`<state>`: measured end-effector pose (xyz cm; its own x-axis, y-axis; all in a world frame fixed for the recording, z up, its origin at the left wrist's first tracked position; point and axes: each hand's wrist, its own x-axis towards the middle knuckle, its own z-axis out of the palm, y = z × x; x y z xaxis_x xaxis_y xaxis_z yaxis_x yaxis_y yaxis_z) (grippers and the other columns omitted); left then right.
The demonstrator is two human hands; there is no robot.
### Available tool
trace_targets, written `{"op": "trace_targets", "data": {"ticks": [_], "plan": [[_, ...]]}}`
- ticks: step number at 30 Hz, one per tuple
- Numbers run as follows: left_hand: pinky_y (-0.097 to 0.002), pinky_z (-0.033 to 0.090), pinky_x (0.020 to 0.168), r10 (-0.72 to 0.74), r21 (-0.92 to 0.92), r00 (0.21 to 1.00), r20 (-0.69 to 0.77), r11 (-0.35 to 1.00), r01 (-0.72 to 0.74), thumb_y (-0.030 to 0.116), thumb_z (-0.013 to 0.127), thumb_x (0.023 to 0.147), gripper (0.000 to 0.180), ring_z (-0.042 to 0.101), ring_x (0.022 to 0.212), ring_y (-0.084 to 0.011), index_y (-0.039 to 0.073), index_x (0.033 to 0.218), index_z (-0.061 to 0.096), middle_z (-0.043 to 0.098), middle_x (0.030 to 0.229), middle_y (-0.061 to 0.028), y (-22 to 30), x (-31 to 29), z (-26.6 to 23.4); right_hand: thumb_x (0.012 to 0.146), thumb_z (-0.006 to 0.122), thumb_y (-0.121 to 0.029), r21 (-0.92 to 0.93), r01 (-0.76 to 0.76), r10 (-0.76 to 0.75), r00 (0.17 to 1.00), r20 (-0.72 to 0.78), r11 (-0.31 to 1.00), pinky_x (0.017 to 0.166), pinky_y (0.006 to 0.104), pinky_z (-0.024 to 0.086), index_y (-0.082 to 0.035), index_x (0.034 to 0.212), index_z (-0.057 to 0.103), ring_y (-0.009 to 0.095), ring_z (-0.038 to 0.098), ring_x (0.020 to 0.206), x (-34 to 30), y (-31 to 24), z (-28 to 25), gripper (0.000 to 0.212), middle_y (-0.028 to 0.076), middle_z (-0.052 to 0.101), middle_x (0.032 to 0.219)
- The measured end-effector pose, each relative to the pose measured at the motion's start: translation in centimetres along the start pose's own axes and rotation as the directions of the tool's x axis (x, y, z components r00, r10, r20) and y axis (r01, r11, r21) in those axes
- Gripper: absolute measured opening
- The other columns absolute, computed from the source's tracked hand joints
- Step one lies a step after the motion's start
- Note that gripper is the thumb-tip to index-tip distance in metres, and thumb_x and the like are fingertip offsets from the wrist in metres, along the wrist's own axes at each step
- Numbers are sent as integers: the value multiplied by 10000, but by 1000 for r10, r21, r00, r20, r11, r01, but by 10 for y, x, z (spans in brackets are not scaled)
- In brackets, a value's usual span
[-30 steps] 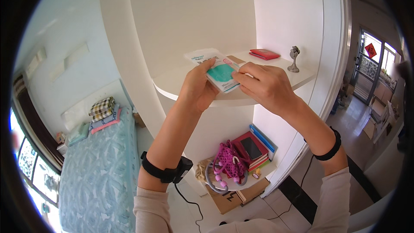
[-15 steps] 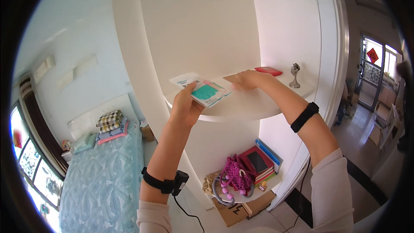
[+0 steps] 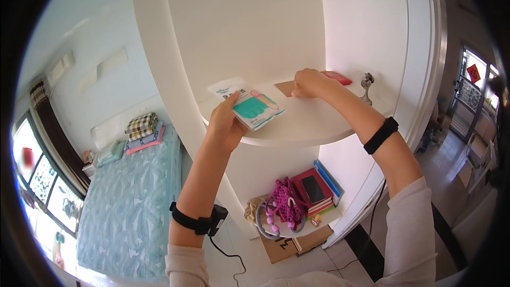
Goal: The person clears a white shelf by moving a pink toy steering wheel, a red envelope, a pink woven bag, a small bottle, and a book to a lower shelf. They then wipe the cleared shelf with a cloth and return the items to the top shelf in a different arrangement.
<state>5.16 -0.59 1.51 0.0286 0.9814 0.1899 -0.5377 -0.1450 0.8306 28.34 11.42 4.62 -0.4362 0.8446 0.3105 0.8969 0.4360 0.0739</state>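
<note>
My left hand point(image 3: 226, 125) grips a flat white-and-teal packet point(image 3: 249, 105) by its lower left side, thumb on top, held above the front of the white shelf point(image 3: 329, 125). Further back, my right hand point(image 3: 309, 84) is closed at the right edge of a flat brown card point(image 3: 284, 88) on the shelf; its fingertips are partly hidden. Behind that hand lies a red flat packet point(image 3: 338, 77). A small silver figurine on a stand point(image 3: 366, 86) is right of it, its base partly covered by my right forearm.
The lower shelf holds a magenta woven bag point(image 3: 287, 202), red books point(image 3: 303, 180) with a dark phone point(image 3: 316, 189), and a blue folder point(image 3: 327, 178). Cardboard point(image 3: 281, 250) lies below. A bed point(image 3: 122, 207) stands left; a cable point(image 3: 239, 260) hangs from my left wrist strap.
The view has shifted slightly. My right hand's fingers have curled closed at the brown card. The packet stays in my left hand, nearly unmoved.
</note>
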Motion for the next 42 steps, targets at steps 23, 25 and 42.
{"op": "trace_targets", "data": {"ticks": [23,25,42], "plan": [[-461,540,948,-60,4,995,-84,998,61,178,488,1018,390,620,1115,-299,-54,1326,430,576,1241,-175,-2,2,5,836,607,-78,423,78,12,978,-206,903,768,409,522,-29,981,677,291,673,888,-19,17,-12,168,141,704,919],[-443,539,931,-67,-4,996,-64,998,67,186,480,1023,375,619,1101,-276,-41,1317,432,575,1231,-159,-2,4,7,870,620,-133,322,206,-125,959,-256,924,835,443,518,-38,1072,676,283,681,888,-13,24,0,230,115,709,929],[-395,535,896,-44,-30,999,-22,999,43,191,458,1031,325,622,1061,-225,-24,1276,449,579,1200,-125,2,-4,6,902,637,-97,877,-46,279,955,-103,478,707,296,574,11,969,630,158,708,831,-35,-22,-45,128,74,667,791]]}}
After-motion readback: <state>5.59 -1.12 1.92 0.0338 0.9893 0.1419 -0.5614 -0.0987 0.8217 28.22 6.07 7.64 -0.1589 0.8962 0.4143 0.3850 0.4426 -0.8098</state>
